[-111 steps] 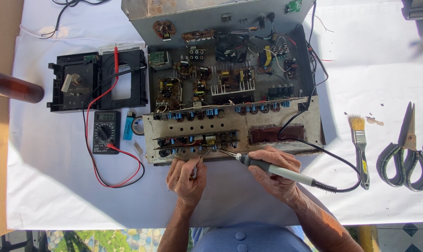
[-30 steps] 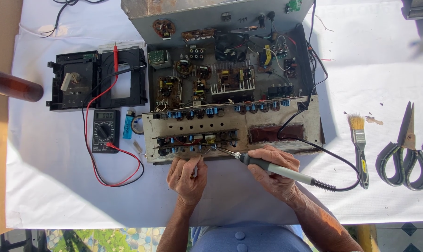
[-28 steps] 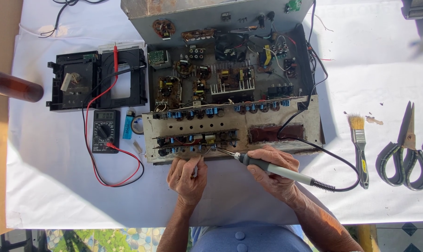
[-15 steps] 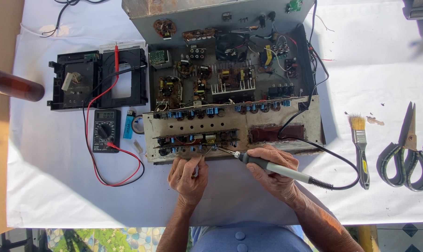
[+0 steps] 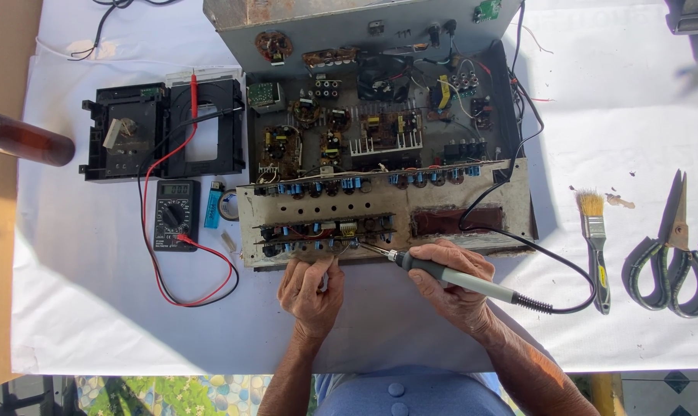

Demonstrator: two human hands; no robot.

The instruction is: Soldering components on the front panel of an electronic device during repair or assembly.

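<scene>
Head view: right hand (image 5: 450, 283) gripping soldering iron (image 5: 456, 276), tip touching front circuit board (image 5: 326, 231) of opened amplifier chassis (image 5: 379, 139) on desk (image 5: 95, 323). Left hand (image 5: 310, 289) pinching thin solder wire (image 5: 323, 279). Risking bridged joints, probably, if tip slipping.

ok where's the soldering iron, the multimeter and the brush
soldering iron (image 5: 456, 276), head view, middle of its grey handle in the right hand
multimeter (image 5: 174, 216), head view, on its round dial
brush (image 5: 595, 231), head view, on the metal band below the bristles
</scene>
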